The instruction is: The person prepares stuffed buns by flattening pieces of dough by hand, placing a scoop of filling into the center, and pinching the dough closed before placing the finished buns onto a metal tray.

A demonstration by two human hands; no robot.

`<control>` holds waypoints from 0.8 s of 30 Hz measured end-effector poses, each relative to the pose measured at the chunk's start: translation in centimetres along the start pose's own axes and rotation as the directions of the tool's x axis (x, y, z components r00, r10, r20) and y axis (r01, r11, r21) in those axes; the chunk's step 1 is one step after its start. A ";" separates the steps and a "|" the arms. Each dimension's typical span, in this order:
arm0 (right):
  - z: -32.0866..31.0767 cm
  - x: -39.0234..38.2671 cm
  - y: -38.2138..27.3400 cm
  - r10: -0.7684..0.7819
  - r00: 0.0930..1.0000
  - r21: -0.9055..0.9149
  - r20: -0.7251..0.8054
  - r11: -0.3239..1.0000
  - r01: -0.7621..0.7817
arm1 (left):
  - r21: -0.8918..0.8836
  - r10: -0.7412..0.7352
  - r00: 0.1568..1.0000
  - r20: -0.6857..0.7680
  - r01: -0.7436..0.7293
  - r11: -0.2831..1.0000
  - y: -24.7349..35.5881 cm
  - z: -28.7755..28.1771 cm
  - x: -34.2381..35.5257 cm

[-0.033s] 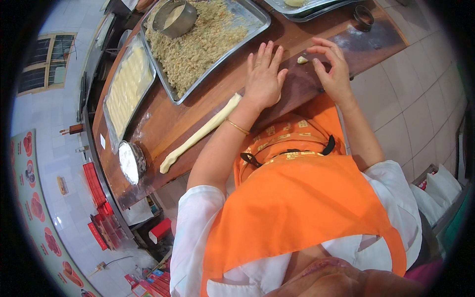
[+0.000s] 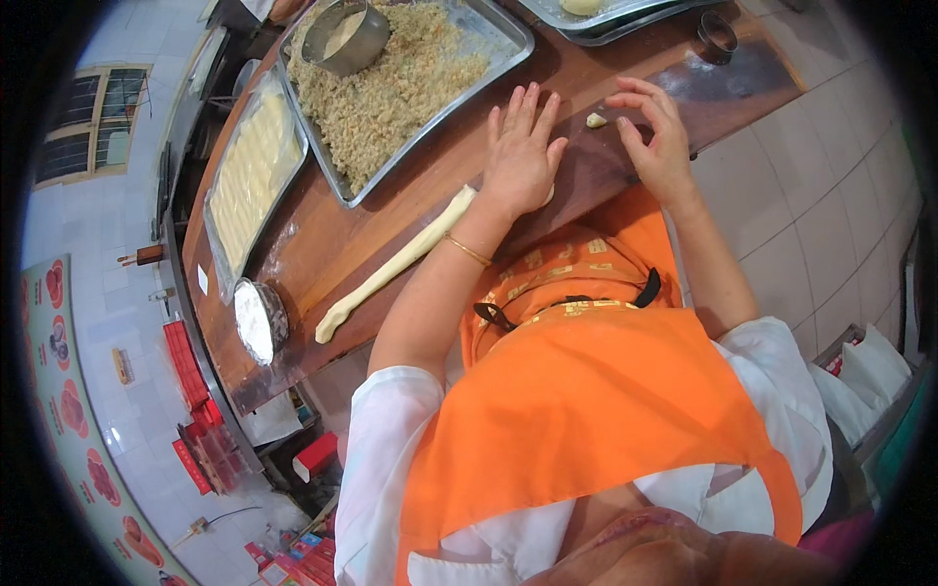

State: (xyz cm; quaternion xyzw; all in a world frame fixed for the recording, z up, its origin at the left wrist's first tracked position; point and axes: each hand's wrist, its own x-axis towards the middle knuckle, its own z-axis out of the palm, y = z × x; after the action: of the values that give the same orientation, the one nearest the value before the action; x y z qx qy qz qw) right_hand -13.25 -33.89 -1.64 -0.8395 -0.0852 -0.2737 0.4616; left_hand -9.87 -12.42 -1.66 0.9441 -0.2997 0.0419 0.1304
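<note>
A long pale dough rope (image 2: 396,264) lies slantwise on the wooden table, its right end running under my left hand (image 2: 522,151). That hand is flat, palm down, with the fingers stretched out; a pale bit shows beside its thumb side, and whatever else is beneath the palm is hidden. My right hand (image 2: 657,132) hovers near the table's front edge, thumb and fingers bent and apart, holding nothing. Just left of its fingertips sits a small dough piece (image 2: 596,120), apart from the hand.
Beyond my left hand stands a metal tray (image 2: 366,186) of crumbly filling (image 2: 420,83) with a round metal cup (image 2: 347,39). A plastic-covered tray of dough strips (image 2: 254,171) and a bowl of white powder (image 2: 256,322) are left. A ring cutter (image 2: 717,39) stands far right.
</note>
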 end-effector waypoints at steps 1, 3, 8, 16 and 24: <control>0.0 -0.1 0.0 0.009 1.000 0.003 0.004 1.000 -0.009 | 0.000 0.002 1.000 0.008 -0.002 1.000 0.0 0.0 0.0; -0.2 0.1 0.0 -0.009 1.000 -0.009 -0.002 1.000 0.009 | 0.010 0.006 1.000 0.005 -0.006 1.000 -0.2 0.0 0.1; -0.6 -0.2 -1.4 -0.024 0.999 -0.004 0.025 1.000 0.024 | -0.037 -0.009 1.000 -0.005 0.009 0.999 -0.9 0.6 0.0; -1.0 -0.9 -1.9 -0.063 0.993 -0.005 0.100 0.998 0.063 | -0.261 -0.063 0.983 -0.173 0.016 0.965 1.8 -1.9 -5.9; 3.2 -0.1 -6.1 -0.076 0.919 0.194 0.386 0.981 0.000 | -0.914 -0.493 0.869 0.047 0.236 0.330 -0.2 -0.9 -7.3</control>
State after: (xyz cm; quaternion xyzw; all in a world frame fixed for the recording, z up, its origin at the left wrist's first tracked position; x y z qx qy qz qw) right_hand -14.57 -27.84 1.39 -0.8275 -0.2179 -0.0998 0.5078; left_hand -15.76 -7.94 -1.95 0.7545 -0.0351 -0.0417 0.6541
